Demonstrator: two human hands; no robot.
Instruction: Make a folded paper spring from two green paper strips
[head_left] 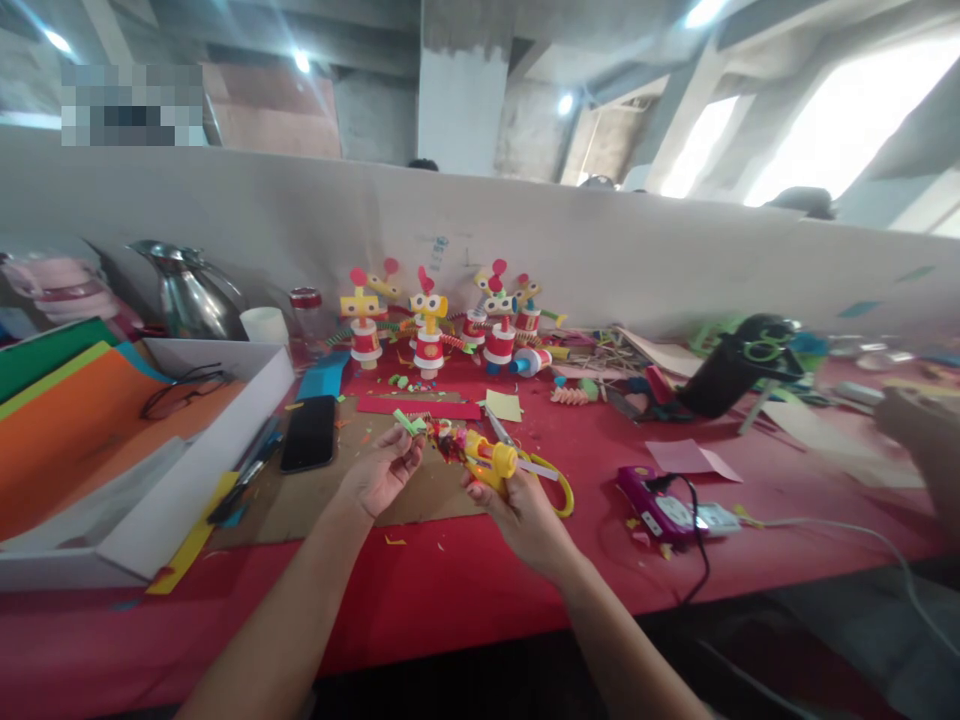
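Note:
My left hand (384, 474) pinches a small light-green folded paper piece (408, 422) between thumb and fingertips. My right hand (534, 522) grips a yellow hot glue gun (487, 456), whose nozzle points left at the green paper. Red and mixed-colour bits cover the front of the gun. Whether the nozzle touches the paper, I cannot tell. Behind my right hand lie scissors with a yellow handle (564, 490), partly hidden. Beneath both hands is a brown cardboard sheet (442, 490) on the red tabletop.
Several paper-cup robot figures (429, 345) stand at the back against a white partition (315, 220). To the left are a phone (309, 434) and a white box (202, 500) of coloured paper. A purple power strip (667, 510) with cables lies right; another person's hand (919, 425) is beyond.

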